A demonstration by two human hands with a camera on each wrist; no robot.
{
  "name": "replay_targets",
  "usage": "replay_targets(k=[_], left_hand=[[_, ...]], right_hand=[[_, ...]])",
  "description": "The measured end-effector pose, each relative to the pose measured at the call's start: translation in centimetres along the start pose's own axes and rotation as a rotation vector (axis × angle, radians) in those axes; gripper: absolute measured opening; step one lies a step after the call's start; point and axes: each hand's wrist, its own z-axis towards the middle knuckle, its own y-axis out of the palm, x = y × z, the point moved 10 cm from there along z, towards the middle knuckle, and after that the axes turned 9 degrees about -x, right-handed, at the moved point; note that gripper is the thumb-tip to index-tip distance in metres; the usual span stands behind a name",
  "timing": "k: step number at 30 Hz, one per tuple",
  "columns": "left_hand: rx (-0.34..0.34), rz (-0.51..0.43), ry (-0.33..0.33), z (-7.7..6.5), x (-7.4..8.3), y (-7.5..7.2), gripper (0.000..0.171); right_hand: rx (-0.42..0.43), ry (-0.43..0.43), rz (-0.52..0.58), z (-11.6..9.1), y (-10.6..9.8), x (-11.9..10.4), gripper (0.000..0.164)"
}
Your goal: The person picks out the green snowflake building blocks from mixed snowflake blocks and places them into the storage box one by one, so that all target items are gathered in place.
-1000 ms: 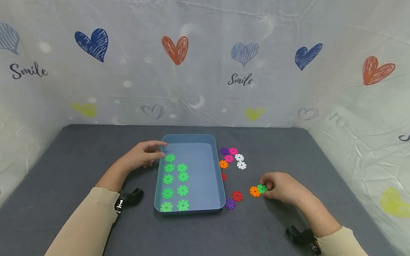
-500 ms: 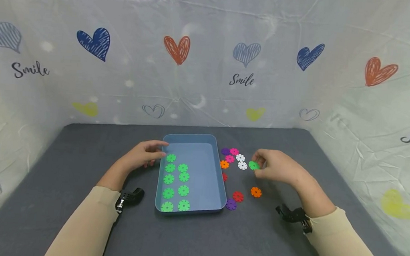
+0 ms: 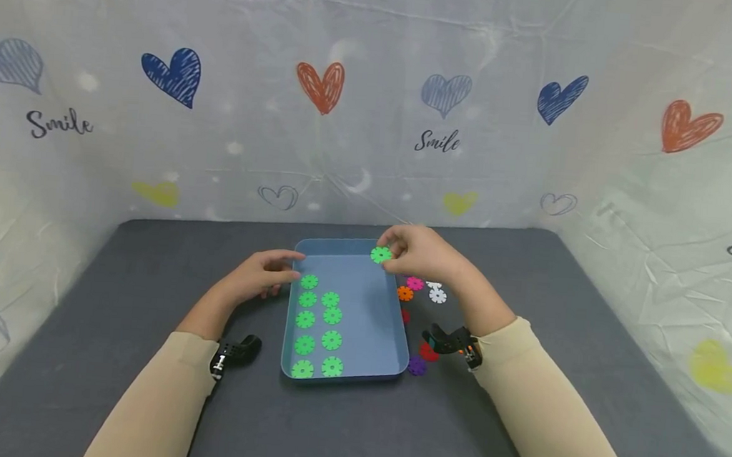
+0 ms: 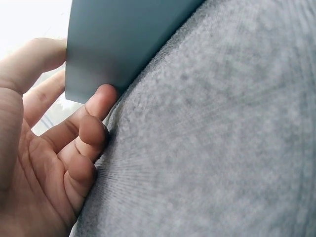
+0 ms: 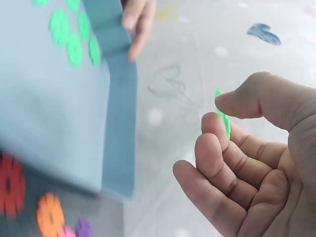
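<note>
In the head view, my right hand (image 3: 421,253) pinches a green notched disc (image 3: 380,255) above the far right corner of the blue tray (image 3: 361,376). The right wrist view shows that green disc (image 5: 223,114) edge-on between thumb and fingertips. My left hand (image 3: 266,272) holds the tray's left wall, with thumb and index finger over the rim. In the left wrist view, a fingertip (image 4: 104,96) lies against the outside of the tray wall (image 4: 113,44). Several green discs (image 3: 332,315) lie in two columns along the tray's left side.
Right of the tray lie loose discs: pink (image 3: 415,283), orange (image 3: 405,293), white (image 3: 437,296), red (image 3: 428,352) and purple (image 3: 417,365). My right forearm passes over this area and hides part of it. A printed cloth (image 3: 372,150) hangs behind the grey table (image 3: 337,434).
My right hand has lifted the green disc from beside an orange one and carried it left and away from me, over the tray. My left hand has stayed at the tray's wall.
</note>
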Motion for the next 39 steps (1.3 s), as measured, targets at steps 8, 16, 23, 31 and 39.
replay_targets(k=[8, 16, 23, 31, 39], left_hand=[[0.004, -0.021, 0.01, 0.1, 0.1, 0.4, 0.051], [0.0, -0.039, 0.012, 0.2, -0.1, 0.8, 0.052], [-0.001, -0.046, 0.014, 0.2, 0.0, 0.9, 0.05], [-0.008, -0.037, 0.016, 0.0, 0.1, 0.8, 0.051], [-0.011, -0.046, 0.016, -0.2, 0.5, 1.0, 0.05]], right_hand=[[-0.033, -0.021, 0.048, 4.3, 3.6, -1.1, 0.041], [-0.098, 0.068, -0.123, 7.1, 7.3, 0.0, 0.034], [-0.102, 0.146, -0.246, 7.9, 8.7, 1.1, 0.027], [-0.091, 0.141, -0.233, 8.0, 8.9, 1.4, 0.034], [-0.088, 0.143, -0.268, 6.1, 8.1, 1.5, 0.051]])
